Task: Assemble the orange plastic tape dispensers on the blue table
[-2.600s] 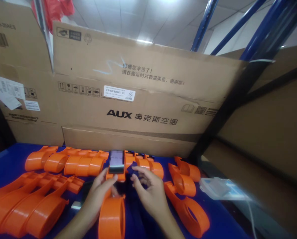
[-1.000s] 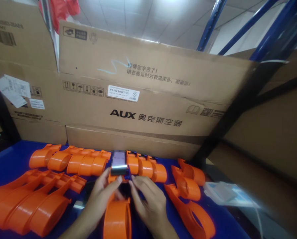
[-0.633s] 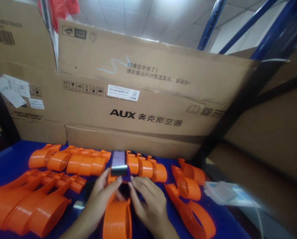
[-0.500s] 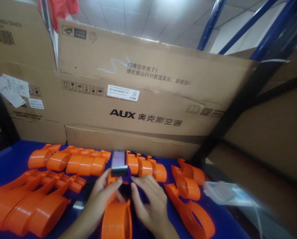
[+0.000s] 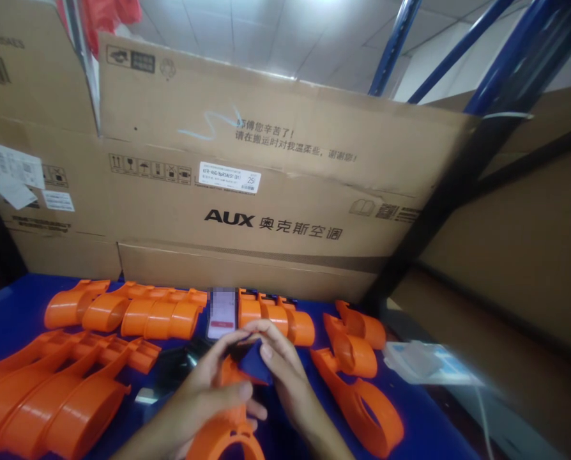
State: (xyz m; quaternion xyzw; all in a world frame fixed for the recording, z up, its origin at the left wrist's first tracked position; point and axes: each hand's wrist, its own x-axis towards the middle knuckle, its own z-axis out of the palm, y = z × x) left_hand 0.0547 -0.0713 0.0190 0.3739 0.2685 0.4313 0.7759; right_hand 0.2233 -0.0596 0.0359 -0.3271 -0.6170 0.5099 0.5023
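In the middle of the near table, my left hand (image 5: 204, 402) is wrapped round an orange plastic part (image 5: 230, 370) with a wide open ring (image 5: 203, 442) at its lower end. A dark blue piece (image 5: 257, 364) sits at the upper end of that part. My right hand (image 5: 288, 370) pinches this blue piece, its thumb on the face and its fingers curled over the top. Both hands meet at the upper end. My fingers hide the joint between the blue piece and the orange part.
Similar orange parts lie in rows at front left (image 5: 89, 409), back left (image 5: 161, 319), behind my hands (image 5: 273, 317) and at right (image 5: 381, 415). A phone (image 5: 221, 322) leans at the back. Black glossy material (image 5: 177, 363) lies left. Cardboard (image 5: 276, 191) walls the back; a white tray (image 5: 424, 364) sits right.
The orange part has turned in my hands, so its ring faces differently and the dark, shiny roller-like surface is out of sight. My right fingers have moved up over the blue piece.
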